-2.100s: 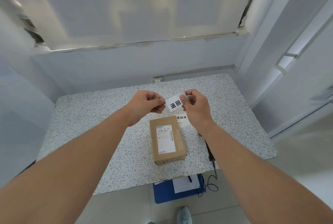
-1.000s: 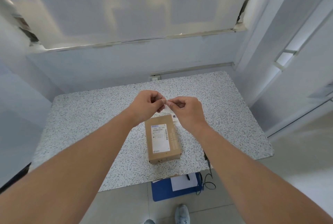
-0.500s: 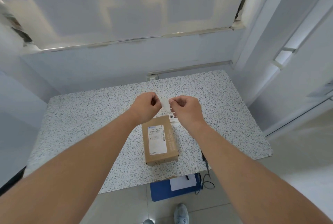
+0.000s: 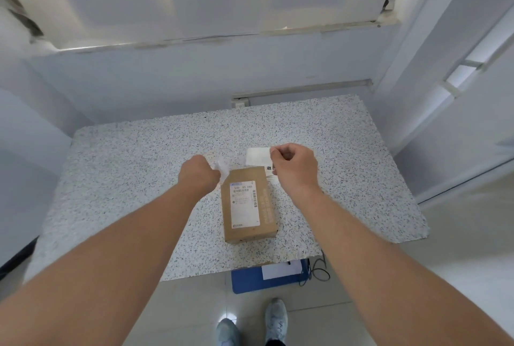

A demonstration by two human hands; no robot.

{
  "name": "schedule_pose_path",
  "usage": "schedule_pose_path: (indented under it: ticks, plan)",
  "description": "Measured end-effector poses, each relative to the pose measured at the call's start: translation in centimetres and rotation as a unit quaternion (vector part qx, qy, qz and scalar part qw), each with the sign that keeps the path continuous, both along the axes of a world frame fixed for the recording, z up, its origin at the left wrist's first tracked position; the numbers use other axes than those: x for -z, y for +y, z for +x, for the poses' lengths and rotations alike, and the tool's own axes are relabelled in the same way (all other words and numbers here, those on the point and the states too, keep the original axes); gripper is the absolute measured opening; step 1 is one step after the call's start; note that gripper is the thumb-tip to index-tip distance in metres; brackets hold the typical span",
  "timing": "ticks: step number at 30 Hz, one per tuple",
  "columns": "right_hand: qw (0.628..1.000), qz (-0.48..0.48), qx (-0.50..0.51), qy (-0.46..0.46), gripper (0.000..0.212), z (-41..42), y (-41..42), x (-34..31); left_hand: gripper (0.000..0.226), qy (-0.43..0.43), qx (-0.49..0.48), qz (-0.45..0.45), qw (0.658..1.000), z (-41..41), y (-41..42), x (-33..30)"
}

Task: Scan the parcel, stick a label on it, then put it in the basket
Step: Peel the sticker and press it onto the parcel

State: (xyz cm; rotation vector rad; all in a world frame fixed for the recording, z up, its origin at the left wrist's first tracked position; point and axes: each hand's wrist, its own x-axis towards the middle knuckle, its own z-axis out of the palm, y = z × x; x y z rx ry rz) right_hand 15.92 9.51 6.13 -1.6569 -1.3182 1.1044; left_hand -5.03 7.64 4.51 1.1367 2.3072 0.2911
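The parcel point(image 4: 249, 203), a brown cardboard box, lies flat on the speckled bench point(image 4: 133, 178), a little right of the middle and close to the near edge, its long side running from near to far. A white shipping slip with barcodes covers the left part of its top face.

Both hands hover over the box's far end, apart from each other. The left hand point(image 4: 198, 176) is curled, its fingers pinched on a small, thin, pale strip point(image 4: 221, 166) that sticks out just above the box's far left corner. The right hand point(image 4: 295, 167) is also curled, fingers pinched on the edge of a white label point(image 4: 258, 156), which shows its blank side and hangs in the air beyond the box's far right corner.

Under the right hand, a sheet with black printed characters point(image 4: 269, 169) lies on the bench, touching or just beside the box.

Below the near edge, a blue basket point(image 4: 250, 281) sits on the floor with a white sheet in it, a black cable point(image 4: 319, 270) beside it.
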Motion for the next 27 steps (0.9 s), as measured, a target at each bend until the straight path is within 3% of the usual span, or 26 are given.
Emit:
schedule_pose_path:
  ticks: [5,14,20,27]
  plan:
    - [1.000,-0.001,-0.013,-0.024,0.022,-1.5,-0.6,1.4,0.034,0.010,-0.050,-0.010,0.999,-2.6,-1.6,2.0]
    - [0.999,-0.017,-0.017,-0.039,0.017,-4.1,-2.5,5.0,0.038,-0.034,-0.053,0.020,0.998,-4.4,-3.0,6.3]
    - [0.997,-0.004,-0.017,-0.079,0.011,-4.9,-4.3,6.8,0.019,-0.040,-0.039,0.033,0.998,-4.5,-4.2,7.4]
    - [0.997,-0.004,0.003,-0.080,0.012,-5.4,-4.7,6.8,0.015,-0.025,0.005,0.046,0.999,-4.6,-3.7,6.4]
